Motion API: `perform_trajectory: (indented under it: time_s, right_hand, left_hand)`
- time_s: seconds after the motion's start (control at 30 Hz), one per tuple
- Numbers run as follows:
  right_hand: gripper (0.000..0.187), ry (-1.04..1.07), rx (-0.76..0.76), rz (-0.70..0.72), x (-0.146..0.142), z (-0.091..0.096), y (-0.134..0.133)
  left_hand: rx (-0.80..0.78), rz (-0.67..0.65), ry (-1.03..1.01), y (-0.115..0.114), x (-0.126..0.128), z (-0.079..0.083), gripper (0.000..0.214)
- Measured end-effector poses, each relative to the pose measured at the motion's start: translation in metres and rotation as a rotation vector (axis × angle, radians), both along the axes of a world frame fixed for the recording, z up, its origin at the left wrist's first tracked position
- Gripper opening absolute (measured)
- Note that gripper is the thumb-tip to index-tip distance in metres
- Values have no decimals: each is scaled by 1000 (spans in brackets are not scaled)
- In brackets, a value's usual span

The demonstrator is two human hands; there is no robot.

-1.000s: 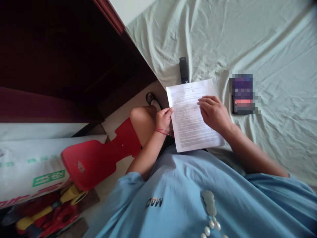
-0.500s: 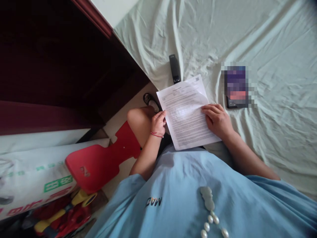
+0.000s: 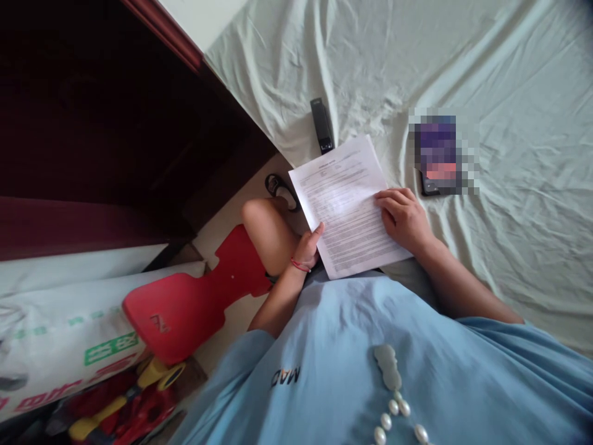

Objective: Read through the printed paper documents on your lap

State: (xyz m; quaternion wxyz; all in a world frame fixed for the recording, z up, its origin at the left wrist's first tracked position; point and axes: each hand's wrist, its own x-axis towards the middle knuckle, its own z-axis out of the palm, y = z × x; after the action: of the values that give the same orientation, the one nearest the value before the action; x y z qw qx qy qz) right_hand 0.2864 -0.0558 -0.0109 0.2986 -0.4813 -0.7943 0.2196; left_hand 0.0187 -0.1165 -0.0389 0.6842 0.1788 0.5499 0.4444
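A thin stack of printed sheets [image 3: 347, 216] lies tilted over my lap and the bed's edge. On its lower left edge, my left hand [image 3: 309, 247] pinches it, thumb on top and fingers underneath. My right hand [image 3: 404, 219] is at the right edge, its bent fingers over the top sheet and its thumb partly hidden. Just beyond the top edge lies a black stapler [image 3: 321, 125], its near end close to the paper. To the right of the stack, a phone [image 3: 430, 185] rests on the bed, its screen blurred out.
A pale green bedsheet [image 3: 509, 154] with wrinkles covers the bed. To the left stand dark wooden furniture [image 3: 83, 222] and a red plastic seat [image 3: 180, 312]. Beside the seat are a white printed sack [image 3: 55, 315] and a red and yellow toy [image 3: 130, 395].
My left hand has slid down the left edge of the sheets, its thumb now on top. The top sheet's corner has shifted, covering the printed square code. My right hand stays at its edge.
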Motion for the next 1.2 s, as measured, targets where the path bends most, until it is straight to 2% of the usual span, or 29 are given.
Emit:
perform_trajectory:
  time_s: [0.47, 1.2]
  right_hand:
    - [37, -42, 6, 19, -3, -1, 0]
    - [36, -33, -12, 5, -3, -2, 1]
  left_hand:
    - [-25, -9, 96, 7, 1, -1, 70]
    - [14, -20, 117, 12, -3, -1, 67]
